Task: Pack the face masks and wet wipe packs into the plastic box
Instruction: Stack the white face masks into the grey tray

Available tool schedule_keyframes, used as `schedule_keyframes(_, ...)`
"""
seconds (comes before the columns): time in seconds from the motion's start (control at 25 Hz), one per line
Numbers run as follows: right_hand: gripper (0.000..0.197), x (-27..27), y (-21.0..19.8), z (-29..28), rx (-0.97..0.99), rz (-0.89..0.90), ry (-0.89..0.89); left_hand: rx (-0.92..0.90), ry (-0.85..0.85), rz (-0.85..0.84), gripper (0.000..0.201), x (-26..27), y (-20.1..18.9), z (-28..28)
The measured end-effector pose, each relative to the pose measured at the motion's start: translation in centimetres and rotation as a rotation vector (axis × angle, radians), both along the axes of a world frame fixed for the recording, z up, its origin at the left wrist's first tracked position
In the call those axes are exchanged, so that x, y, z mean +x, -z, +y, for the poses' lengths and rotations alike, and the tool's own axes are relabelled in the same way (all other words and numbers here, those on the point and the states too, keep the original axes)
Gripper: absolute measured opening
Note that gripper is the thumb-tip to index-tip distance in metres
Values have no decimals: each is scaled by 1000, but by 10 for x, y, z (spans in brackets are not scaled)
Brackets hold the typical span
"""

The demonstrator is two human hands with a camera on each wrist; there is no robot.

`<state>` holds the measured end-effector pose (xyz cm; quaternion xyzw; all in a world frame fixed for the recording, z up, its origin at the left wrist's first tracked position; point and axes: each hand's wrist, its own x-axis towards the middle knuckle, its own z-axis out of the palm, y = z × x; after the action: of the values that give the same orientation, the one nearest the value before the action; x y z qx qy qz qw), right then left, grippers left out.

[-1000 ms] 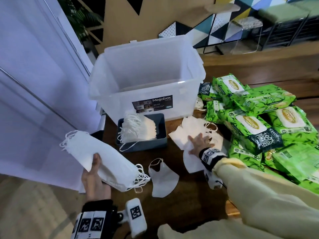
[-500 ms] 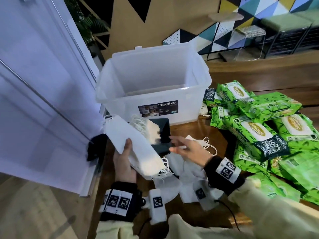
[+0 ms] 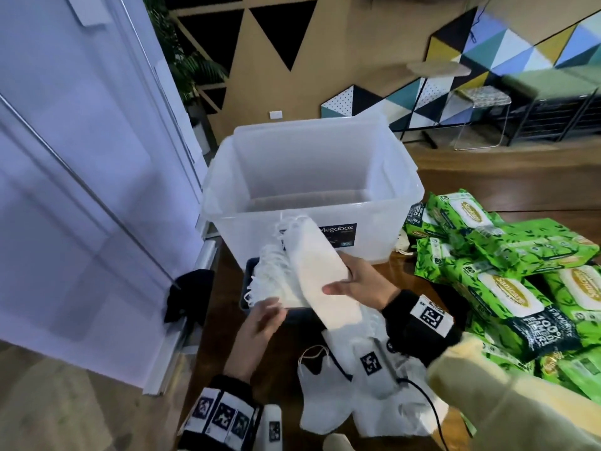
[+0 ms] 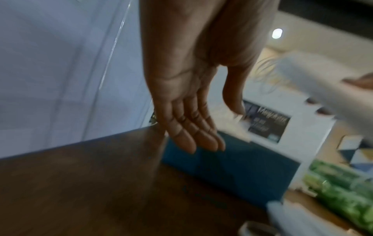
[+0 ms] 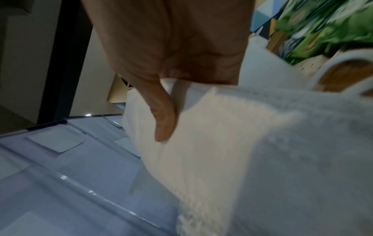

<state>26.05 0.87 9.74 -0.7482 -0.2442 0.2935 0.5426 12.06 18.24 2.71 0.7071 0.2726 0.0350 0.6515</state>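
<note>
My right hand (image 3: 341, 281) grips a thick stack of white face masks (image 3: 312, 265), tilted, in front of the clear plastic box (image 3: 383, 232), which looks empty. In the right wrist view the thumb of my right hand (image 5: 165, 115) lies on the mask stack (image 5: 222, 143); the fingers are hidden beneath. My left hand (image 3: 266, 315) is just below the stack, and in the left wrist view the left hand (image 4: 214, 127) is flat and holds nothing. More masks fill a blue-grey tray (image 3: 247, 275). Loose masks (image 3: 325, 405) lie near me. Green wet wipe packs (image 3: 507, 275) are piled on the right.
The box, the tray and the packs all sit on a brown wooden table (image 3: 276, 362). A white door or panel (image 3: 81, 190) stands close along the left. A dark cloth (image 3: 188, 294) hangs at the table's left edge. Shelves and a stool stand behind.
The mask stack has passed from my left hand to my right hand and risen toward the box front. My left hand has let go and opened. The right hand left the loose masks.
</note>
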Motion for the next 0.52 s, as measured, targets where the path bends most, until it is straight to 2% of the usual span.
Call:
schedule_keyframes(0.08, 51, 16, -1, -15, 36, -4, 82, 61, 12, 229, 20, -22, 40, 24)
schedule_keyframes(0.16, 49, 26, 2, -26, 30, 4, 116, -99, -128, 333, 31, -31, 62, 32)
schedule_keyframes(0.24, 47, 27, 7, -26, 4, -1, 125, -308, -344, 250, 29, -21, 67, 38)
schedule_keyframes(0.32, 48, 24, 12, -23, -12, -14, 130, -420, -421, 161, 25, -2, 59, 42)
schedule_keyframes(0.4, 49, 20, 17, -22, -51, -52, 123, -428, -412, 121, 21, 11, 53, 44)
schedule_keyframes(0.52, 49, 17, 22, -24, -159, -179, 43, -330, -298, 61, 22, 26, 35, 48)
